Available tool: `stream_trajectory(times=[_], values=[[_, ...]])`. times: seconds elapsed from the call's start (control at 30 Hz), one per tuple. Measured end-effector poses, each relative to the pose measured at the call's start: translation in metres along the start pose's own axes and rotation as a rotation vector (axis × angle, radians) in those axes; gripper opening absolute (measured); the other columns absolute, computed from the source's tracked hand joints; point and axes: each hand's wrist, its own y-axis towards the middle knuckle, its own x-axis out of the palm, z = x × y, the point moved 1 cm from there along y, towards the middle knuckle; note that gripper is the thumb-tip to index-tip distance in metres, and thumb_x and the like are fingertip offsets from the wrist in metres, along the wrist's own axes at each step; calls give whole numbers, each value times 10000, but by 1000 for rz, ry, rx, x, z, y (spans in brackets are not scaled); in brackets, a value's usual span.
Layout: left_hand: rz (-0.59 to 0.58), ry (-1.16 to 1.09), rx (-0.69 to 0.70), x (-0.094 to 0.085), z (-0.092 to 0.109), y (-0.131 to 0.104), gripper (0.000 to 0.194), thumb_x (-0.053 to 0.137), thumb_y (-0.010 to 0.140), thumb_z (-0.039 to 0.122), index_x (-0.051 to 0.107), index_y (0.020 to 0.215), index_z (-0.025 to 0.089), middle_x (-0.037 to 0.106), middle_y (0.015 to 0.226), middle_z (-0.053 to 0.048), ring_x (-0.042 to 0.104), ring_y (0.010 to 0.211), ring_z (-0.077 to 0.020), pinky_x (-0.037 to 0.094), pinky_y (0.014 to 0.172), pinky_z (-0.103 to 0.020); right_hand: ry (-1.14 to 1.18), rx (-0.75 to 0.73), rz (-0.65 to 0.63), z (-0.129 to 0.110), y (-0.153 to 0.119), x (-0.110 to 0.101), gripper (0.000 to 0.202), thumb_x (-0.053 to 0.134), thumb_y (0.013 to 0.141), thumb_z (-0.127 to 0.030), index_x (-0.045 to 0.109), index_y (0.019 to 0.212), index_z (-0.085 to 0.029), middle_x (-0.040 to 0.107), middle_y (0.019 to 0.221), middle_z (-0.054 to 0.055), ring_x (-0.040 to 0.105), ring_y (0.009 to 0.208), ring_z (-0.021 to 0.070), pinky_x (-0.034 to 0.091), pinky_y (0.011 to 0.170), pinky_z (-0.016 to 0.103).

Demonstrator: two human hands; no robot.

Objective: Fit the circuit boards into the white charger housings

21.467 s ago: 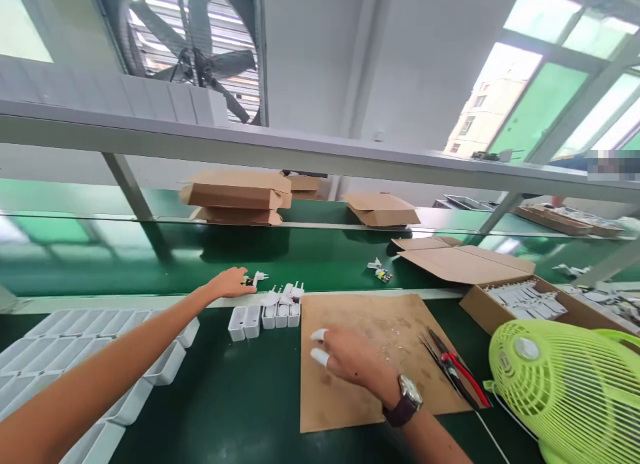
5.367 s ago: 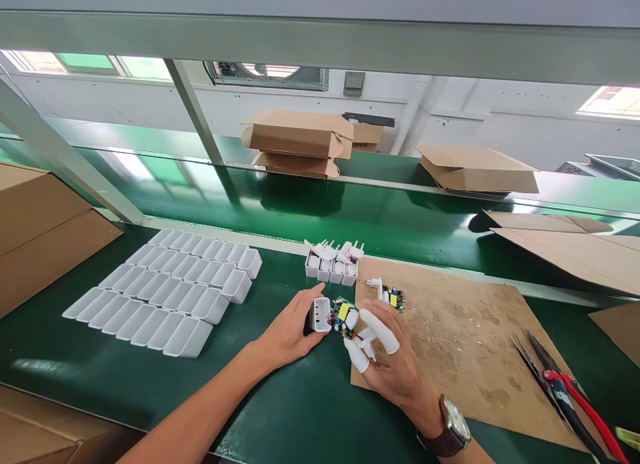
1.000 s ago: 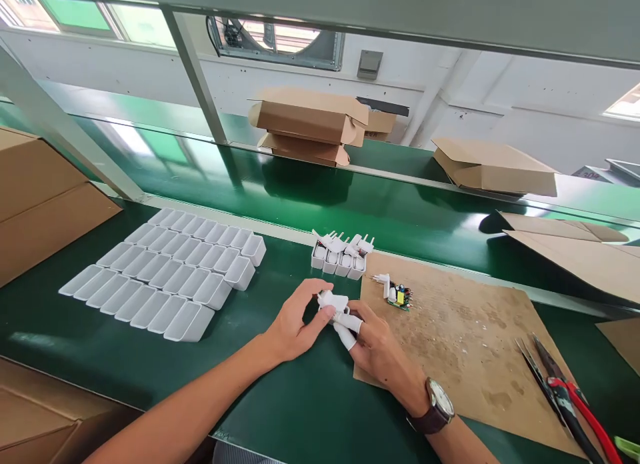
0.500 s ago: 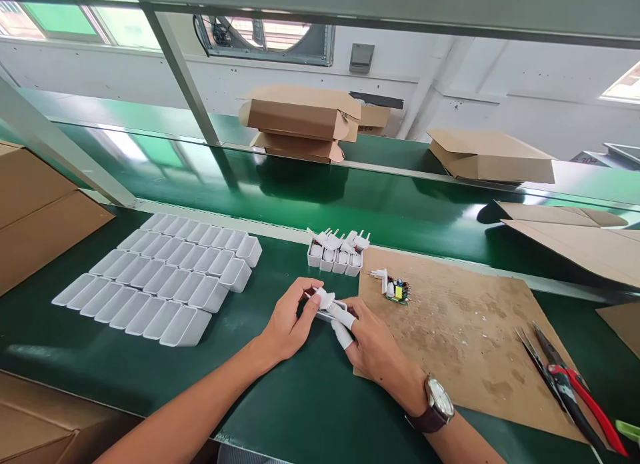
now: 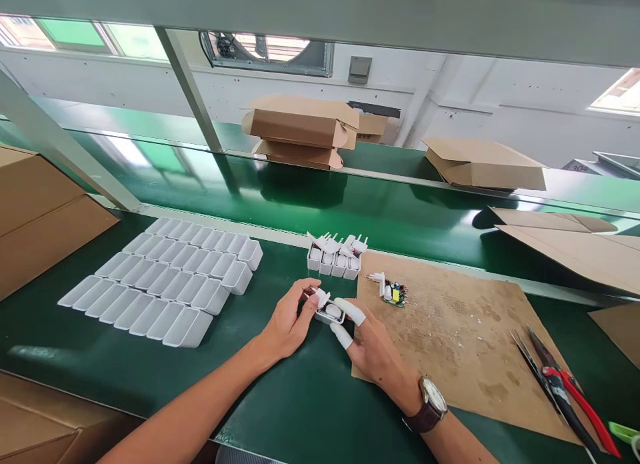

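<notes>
A white plastic charger housing [image 5: 329, 319] with parts inside sits low over the green bench between my hands. My left hand [image 5: 289, 323] pinches a white plug piece [image 5: 321, 297] with metal pins at the housing's left end. My right hand [image 5: 376, 341], with white finger cots on thumb and index finger, grips the housing from the right. Just behind stand several filled housings [image 5: 334, 263] in a row, with plug pieces lying on top. To the right, a small circuit board [image 5: 395, 294] wired to a white plug piece lies on a brown board.
Rows of open-topped white housings [image 5: 167, 277] cover the left of the bench. Red-and-black pliers [image 5: 563, 381] and tweezers [image 5: 533, 364] lie on the stained brown board [image 5: 450, 357]. Cardboard boxes [image 5: 300, 127] stand on the rear ledge, and a carton [image 5: 45, 217] stands at left.
My right index finger has lifted off the top of the housing and moved to its right side, exposing the parts inside. The left hand still holds the plug piece. The view has tilted up slightly.
</notes>
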Motion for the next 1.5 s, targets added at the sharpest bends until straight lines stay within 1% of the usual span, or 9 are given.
stream_trajectory(times=[0.2, 0.33, 0.47, 0.77, 0.87, 1.0, 1.2, 1.4, 1.5], values=[[-33, -31, 59, -1, -5, 1, 418, 494, 1043, 481, 511, 1382, 237, 674, 1110, -74, 686, 970, -215, 587, 890, -395, 125, -14, 28, 0, 4, -1, 340, 549, 1001, -190, 653, 1313, -274, 678, 1269, 120, 704, 1099, 243, 635, 922, 400], [-93, 66, 389, 2, -3, -4, 1022, 866, 752, 562, 314, 1552, 246, 536, 1411, -188, 623, 1232, -354, 578, 984, -519, 514, 227, 41, 1, 6, -1, 340, 544, 1039, -385, 637, 1349, -284, 733, 1198, 108, 744, 1006, 243, 668, 828, 398], [19, 231, 553, 10, 3, -10, 825, 744, 919, 334, 249, 1576, 270, 599, 1349, -176, 673, 1163, -308, 611, 933, -485, 805, 407, -113, -1, 6, 4, 480, 426, 1065, -562, 684, 1296, -230, 783, 926, 89, 770, 876, 269, 667, 750, 435], [83, 233, 636, 12, 10, -11, 789, 697, 958, 335, 230, 1592, 281, 674, 1241, -122, 714, 960, -225, 640, 818, -383, 889, 439, -154, -2, 5, 7, 475, 401, 1069, -543, 706, 1245, -223, 784, 895, 79, 774, 831, 263, 663, 701, 404], [76, 250, 602, 11, 10, -10, 804, 685, 954, 313, 212, 1602, 262, 650, 1274, -141, 695, 1049, -262, 618, 882, -428, 832, 413, -105, -1, 4, 8, 446, 449, 1057, -541, 667, 1306, -242, 783, 1020, 87, 771, 883, 259, 672, 744, 415], [61, 331, 519, 7, 8, -7, 816, 675, 922, 248, 221, 1600, 238, 625, 1257, -151, 638, 1120, -310, 569, 945, -500, 566, 258, 93, -3, 3, 8, 386, 545, 1036, -477, 612, 1368, -292, 723, 1224, 105, 744, 1010, 241, 669, 837, 382], [-55, 396, 414, 1, -3, -1, 789, 692, 888, 249, 290, 1567, 251, 650, 1224, -130, 621, 1102, -322, 551, 952, -525, 182, -14, 130, -14, 2, 1, 301, 508, 1049, -232, 602, 1330, -284, 701, 1094, 77, 695, 878, 190, 642, 748, 323], [274, 322, 54, -20, -16, 19, 785, 715, 875, 368, 355, 1556, 212, 635, 1228, -129, 658, 1125, -303, 547, 1014, -516, -212, -136, 98, -15, 0, 0, 299, 475, 1038, -160, 550, 1325, -202, 694, 1161, 123, 713, 953, 243, 642, 786, 384], [340, 294, -89, -31, -26, 33, 791, 724, 842, 358, 388, 1540, 200, 637, 1286, -145, 676, 1118, -312, 544, 1034, -541, -381, -221, 90, -13, -1, 4, 274, 468, 1014, -119, 586, 1260, -154, 700, 1152, 147, 717, 947, 267, 644, 776, 397]])
